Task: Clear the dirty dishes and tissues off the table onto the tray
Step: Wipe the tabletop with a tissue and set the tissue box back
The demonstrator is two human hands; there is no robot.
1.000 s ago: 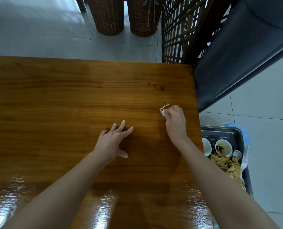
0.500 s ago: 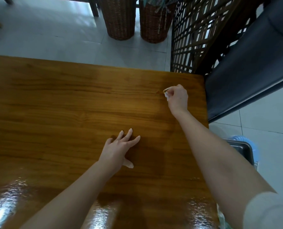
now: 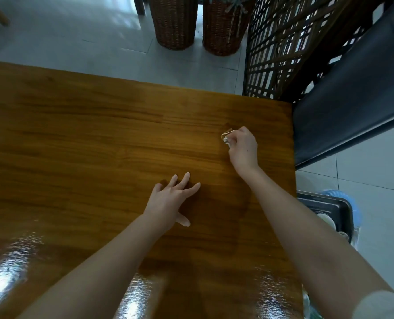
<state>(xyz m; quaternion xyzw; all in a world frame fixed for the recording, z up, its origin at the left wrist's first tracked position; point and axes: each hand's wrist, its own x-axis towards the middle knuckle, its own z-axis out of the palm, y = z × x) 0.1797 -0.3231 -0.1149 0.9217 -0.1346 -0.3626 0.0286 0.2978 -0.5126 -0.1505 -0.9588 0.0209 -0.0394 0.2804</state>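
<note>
Near the far right corner of the wooden table (image 3: pixel 88 146), the fingers (image 3: pixel 234 140) of the right hand (image 3: pixel 243 149) are curled close together and pinch a small crumpled tissue (image 3: pixel 226 135). The tissue is white with a yellowish edge; it sticks out to the left of the knuckles and touches the wood. The back of this hand faces up, and its forearm runs down to the lower right, where a light sleeve (image 3: pixel 382 305) begins.

Closer to the person, near the middle of the table, lies the left hand (image 3: pixel 168 203). Its fingers (image 3: pixel 184 180) are straight and spread wide, the tips rest on the wood, the thumb points to the right, and it holds nothing.

Beside the right edge of the table and lower than it stands a dark tray (image 3: pixel 329 204), partly hidden by the table edge and the right forearm. White dishes (image 3: pixel 327 221) are inside it, but I cannot tell what kind. A blue round thing (image 3: pixel 338 195) shows just behind the tray.

Beyond the far edge, two tall wicker baskets (image 3: pixel 174 21) stand side by side on the pale tiled floor (image 3: pixel 76 38). To their right is a dark lattice screen (image 3: pixel 283 47), and next to it a dark padded seat (image 3: pixel 352 100).
</note>
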